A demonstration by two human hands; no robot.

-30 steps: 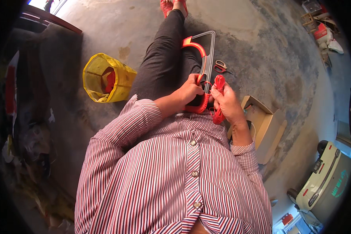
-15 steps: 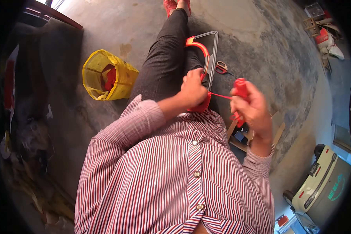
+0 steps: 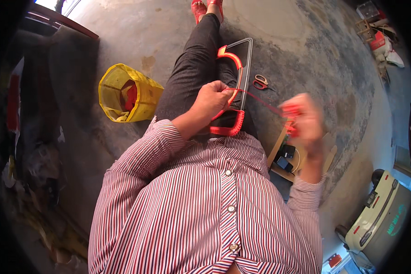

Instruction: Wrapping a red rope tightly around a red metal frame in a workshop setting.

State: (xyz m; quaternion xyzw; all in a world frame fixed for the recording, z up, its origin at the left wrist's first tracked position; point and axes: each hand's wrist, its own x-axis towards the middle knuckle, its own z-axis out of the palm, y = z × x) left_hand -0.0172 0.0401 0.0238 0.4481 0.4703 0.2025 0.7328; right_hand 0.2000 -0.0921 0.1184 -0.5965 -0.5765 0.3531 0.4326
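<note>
Floor (image 3: 306, 41): bare grey concrete, blotchy and stained, takes up most of the view.
Shirt (image 3: 201, 210): red and white stripes with buttons down the front, filling the bottom half.
Legs (image 3: 192, 73): dark trousers stretched out along the floor, red sandals (image 3: 205, 7) way up at the top edge.
Yellow bag (image 3: 128, 93): sitting open on the floor to the person's left, some red stuff inside.
Frame (image 3: 239, 77): grey metal loop lying on the lap against the right leg, one side and the near end already wrapped in red cord (image 3: 260, 99).
Wooden tray (image 3: 290, 157): on the floor by the right hip, a few small dark bits in it.
Left hand (image 3: 212, 100): curled shut round the frame's edge, pinching the wrapped part so it sits flat.
Right hand (image 3: 303, 119): pretty blurry, closed round a red bundle of cord, well out to the right of the frame, with one strand running tight back to it.
Scissors (image 3: 260, 82): orange handles, on the floor just right of the frame.
</note>
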